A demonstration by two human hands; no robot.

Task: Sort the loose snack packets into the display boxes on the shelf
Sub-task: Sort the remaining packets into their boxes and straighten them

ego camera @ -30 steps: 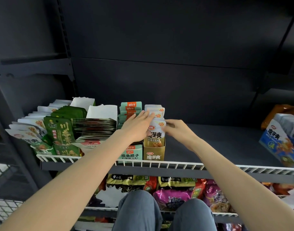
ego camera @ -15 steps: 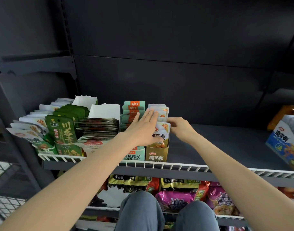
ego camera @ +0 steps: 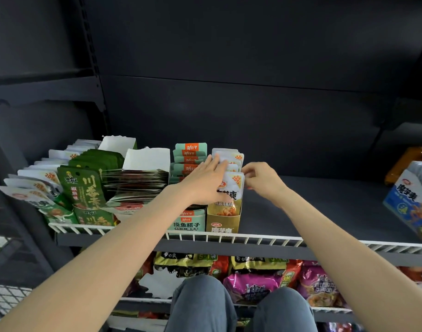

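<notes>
On the dark shelf [ego camera: 313,207], my left hand [ego camera: 205,180] pressed flat against the white packets [ego camera: 231,188] in the gold box [ego camera: 223,224]; my right hand [ego camera: 260,178] pinched their edge. Most boxes looked filled.

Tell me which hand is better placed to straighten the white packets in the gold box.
Probably the left hand: its straight fingers already lie on the white packets in the gold box. The right hand only touches their right edge.
</notes>
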